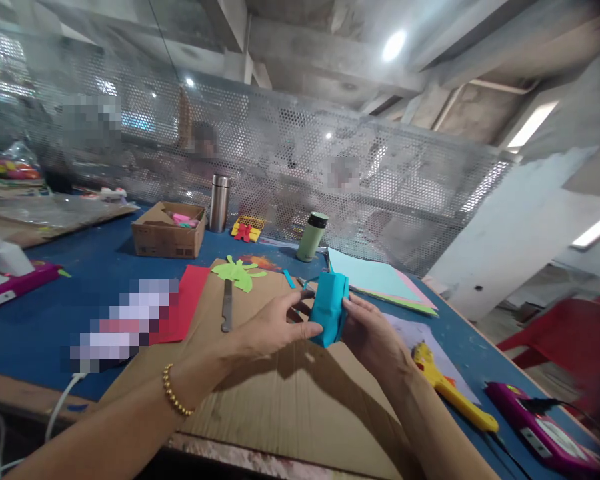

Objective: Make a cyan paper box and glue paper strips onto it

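Observation:
A folded blue paper box (329,308) is held upright above the brown cardboard sheet (260,393). My left hand (280,320), with a gold bead bracelet at the wrist, grips its left side between thumb and fingers. My right hand (373,333) is closed on its right edge. Behind the left fingers, scissors (305,285) are partly hidden. A metal blade (227,307) lies on the cardboard to the left, below green paper cutouts (237,271).
A yellow glue gun (453,393) lies at right, near a purple power strip (543,430). Coloured sheets (380,277) lie behind it. A green cup (313,237), steel flask (220,203) and cardboard box (167,233) stand at the back. Red paper (183,307) is at left.

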Demonstrator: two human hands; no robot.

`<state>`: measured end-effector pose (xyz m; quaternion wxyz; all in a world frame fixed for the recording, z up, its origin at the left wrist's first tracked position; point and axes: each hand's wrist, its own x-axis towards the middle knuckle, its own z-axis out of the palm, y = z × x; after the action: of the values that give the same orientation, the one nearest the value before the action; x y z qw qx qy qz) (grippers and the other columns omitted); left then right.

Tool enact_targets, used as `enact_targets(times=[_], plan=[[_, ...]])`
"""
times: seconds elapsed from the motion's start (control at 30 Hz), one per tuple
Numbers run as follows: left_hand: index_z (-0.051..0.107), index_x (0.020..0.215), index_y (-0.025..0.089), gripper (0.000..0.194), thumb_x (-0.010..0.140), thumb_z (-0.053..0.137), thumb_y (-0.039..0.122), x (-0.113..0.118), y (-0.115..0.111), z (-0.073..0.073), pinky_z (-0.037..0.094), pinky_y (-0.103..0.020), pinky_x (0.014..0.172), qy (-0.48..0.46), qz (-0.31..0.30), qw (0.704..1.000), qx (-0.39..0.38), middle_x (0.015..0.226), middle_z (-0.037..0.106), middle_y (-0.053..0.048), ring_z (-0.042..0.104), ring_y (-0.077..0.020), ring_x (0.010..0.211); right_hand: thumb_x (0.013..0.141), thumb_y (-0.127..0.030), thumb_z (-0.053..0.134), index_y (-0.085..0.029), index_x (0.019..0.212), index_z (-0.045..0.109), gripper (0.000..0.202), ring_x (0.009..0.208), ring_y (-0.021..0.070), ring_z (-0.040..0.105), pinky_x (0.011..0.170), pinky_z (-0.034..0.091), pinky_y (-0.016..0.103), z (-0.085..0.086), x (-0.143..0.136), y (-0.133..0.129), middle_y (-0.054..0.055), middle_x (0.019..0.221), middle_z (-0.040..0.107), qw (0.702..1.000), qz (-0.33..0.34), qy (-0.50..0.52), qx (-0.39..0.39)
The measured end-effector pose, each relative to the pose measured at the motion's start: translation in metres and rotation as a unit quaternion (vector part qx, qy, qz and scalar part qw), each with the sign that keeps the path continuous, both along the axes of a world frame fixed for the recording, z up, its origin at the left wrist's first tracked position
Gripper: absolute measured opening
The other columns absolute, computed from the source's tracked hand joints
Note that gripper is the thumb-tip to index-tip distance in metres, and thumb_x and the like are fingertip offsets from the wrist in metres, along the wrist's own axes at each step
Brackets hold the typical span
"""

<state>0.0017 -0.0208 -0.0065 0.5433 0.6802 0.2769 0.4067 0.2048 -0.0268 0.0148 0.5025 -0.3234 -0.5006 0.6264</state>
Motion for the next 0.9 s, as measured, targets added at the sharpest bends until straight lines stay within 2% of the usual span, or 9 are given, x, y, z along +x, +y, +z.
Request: enact_targets(times=[0.23, 0.4, 0.5, 0.63, 0.77, 0.9], plan=[[0.045, 0.147, 0.014, 0.086, 0.070, 0.080, 0.031, -0.001, -0.001, 0.005, 0.050, -0.042, 0.086, 0.026, 0.003, 1.000, -0.015, 0.111, 0.068, -0.015, 0.062, -0.0261, 0.096, 0.081, -0.037, 0.077, -0.022, 0.107, 0.078, 0.030, 0.093, 0.0263, 0.075, 0.081, 0.059, 0.035, -0.001, 0.000, 0.000, 0.008, 0.105, 0.080, 1.000, 0.001, -0.002, -0.003], [0.047, 0.147, 0.018, 0.082, 0.073, 0.078, 0.033, -0.001, -0.001, 0.004, 0.049, -0.044, 0.085, 0.037, 0.008, 0.999, 0.004, 0.111, 0.068, -0.014, 0.062, -0.0276, 0.097, 0.083, -0.037, 0.075, -0.020, 0.099, 0.079, 0.024, 0.085, 0.0240, 0.075, 0.079, 0.058, 0.033, 0.001, 0.001, 0.000, 0.008, 0.098, 0.080, 1.000, 0.001, -0.010, 0.009], [0.048, 0.146, 0.016, 0.079, 0.078, 0.076, 0.042, -0.002, 0.001, 0.004, 0.050, -0.043, 0.084, 0.001, -0.002, 1.000, 0.016, 0.119, 0.064, -0.017, 0.062, -0.0278, 0.098, 0.083, -0.038, 0.074, -0.022, 0.102, 0.079, 0.026, 0.092, 0.0258, 0.074, 0.085, 0.057, 0.036, 0.003, -0.001, -0.002, 0.008, 0.101, 0.080, 1.000, 0.026, -0.009, 0.013], [0.050, 0.144, 0.016, 0.074, 0.083, 0.072, 0.052, -0.002, 0.004, 0.000, 0.050, -0.043, 0.083, -0.043, 0.048, 0.997, 0.032, 0.127, 0.059, -0.019, 0.060, -0.0253, 0.096, 0.084, -0.038, 0.073, -0.022, 0.110, 0.078, 0.031, 0.101, 0.0265, 0.072, 0.091, 0.054, 0.037, 0.002, -0.001, -0.003, 0.009, 0.110, 0.078, 0.998, 0.058, -0.033, 0.016], [0.050, 0.143, 0.019, 0.074, 0.081, 0.075, 0.050, -0.002, 0.005, -0.006, 0.049, -0.040, 0.082, -0.046, 0.065, 0.996, 0.038, 0.118, 0.062, -0.014, 0.059, -0.0235, 0.093, 0.087, -0.037, 0.071, -0.023, 0.114, 0.077, 0.032, 0.103, 0.0243, 0.070, 0.096, 0.050, 0.036, -0.001, 0.002, -0.005, 0.008, 0.114, 0.076, 0.994, 0.085, -0.055, 0.035], [0.060, 0.128, 0.017, 0.059, 0.083, 0.073, 0.052, -0.001, 0.002, 0.000, 0.047, -0.036, 0.081, -0.056, 0.088, 0.991, 0.080, 0.108, 0.063, -0.010, 0.057, -0.0210, 0.090, 0.088, -0.043, 0.071, -0.025, 0.109, 0.078, 0.029, 0.090, 0.0214, 0.069, 0.087, 0.052, 0.034, 0.001, 0.006, -0.007, 0.004, 0.099, 0.078, 0.987, 0.048, -0.127, 0.089]])
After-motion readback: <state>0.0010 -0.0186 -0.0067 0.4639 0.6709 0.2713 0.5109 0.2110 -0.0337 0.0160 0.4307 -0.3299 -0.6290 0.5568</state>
